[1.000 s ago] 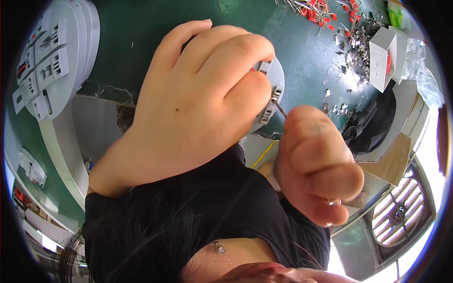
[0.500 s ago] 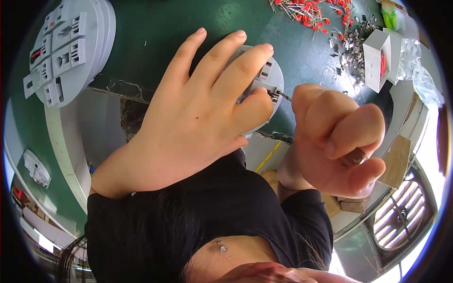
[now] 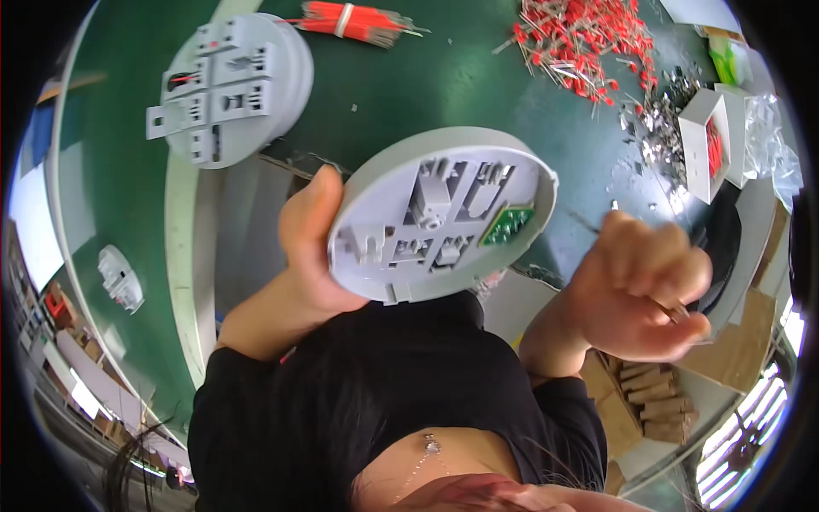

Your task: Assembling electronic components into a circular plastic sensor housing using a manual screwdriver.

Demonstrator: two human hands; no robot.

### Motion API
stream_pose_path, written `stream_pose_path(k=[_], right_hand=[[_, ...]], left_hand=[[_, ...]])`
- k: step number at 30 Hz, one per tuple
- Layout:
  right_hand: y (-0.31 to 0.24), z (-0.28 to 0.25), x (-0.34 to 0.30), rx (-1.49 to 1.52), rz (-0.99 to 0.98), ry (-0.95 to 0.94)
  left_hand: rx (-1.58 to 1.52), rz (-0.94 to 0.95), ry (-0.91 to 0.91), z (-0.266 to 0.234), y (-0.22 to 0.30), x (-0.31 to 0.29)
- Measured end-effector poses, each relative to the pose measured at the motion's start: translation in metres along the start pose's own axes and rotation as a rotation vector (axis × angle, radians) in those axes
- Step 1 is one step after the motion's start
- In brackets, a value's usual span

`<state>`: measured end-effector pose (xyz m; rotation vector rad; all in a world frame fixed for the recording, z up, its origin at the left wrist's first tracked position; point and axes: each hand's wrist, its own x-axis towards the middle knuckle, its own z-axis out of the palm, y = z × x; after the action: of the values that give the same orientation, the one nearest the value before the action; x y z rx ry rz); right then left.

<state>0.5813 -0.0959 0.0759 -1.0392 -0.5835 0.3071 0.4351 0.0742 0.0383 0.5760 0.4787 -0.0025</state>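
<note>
My left hand grips the left rim of a round grey plastic housing, thumb on top and the other fingers hidden beneath or behind it. The housing is tilted, its recessed side showing slots, clips and a small green circuit board near the right wall. Apart from it, to the right, my right hand is closed around a thin dark metal tool. Its slim tip sticks out toward the housing, and a brownish end shows by the thumb. Motion blurs this hand, so the tool's exact kind is unclear.
Stacked grey round housings lie at the upper left, beside a banded bundle of red wires. Red-tipped parts with metal leads, silver metal bits and a white box are at the upper right. A grey piece lies far left.
My left hand, earlier spread over the housing on the table, now holds it up, tilted with its recessed side showing. The tool in my right hand has come away from the housing's slot.
</note>
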Motion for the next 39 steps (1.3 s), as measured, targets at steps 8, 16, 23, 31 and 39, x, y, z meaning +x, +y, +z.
stream_pose_path(k=[8, 16, 23, 31, 39], right_hand=[[0.027, -0.008, -0.015, -0.075, 0.032, -0.043], [0.034, -0.013, -0.023, -0.107, -0.044, -0.076], [0.008, 0.032, -0.004, 0.271, -0.14, -0.149], [0.022, 0.063, 0.003, 0.403, -0.264, -0.281], [0.024, 0.061, 0.002, 0.324, -0.282, -0.303]], left_hand=[[-0.38, -0.019, -0.038, -0.015, -0.008, -0.009], [-0.155, 0.176, -0.12, -0.013, 0.027, -0.03], [-0.253, -0.129, -0.122, 0.005, 0.027, -0.024], [-0.193, -0.328, -0.213, 0.011, 0.028, -0.025], [-0.156, -0.338, -0.148, 0.018, 0.029, -0.024]])
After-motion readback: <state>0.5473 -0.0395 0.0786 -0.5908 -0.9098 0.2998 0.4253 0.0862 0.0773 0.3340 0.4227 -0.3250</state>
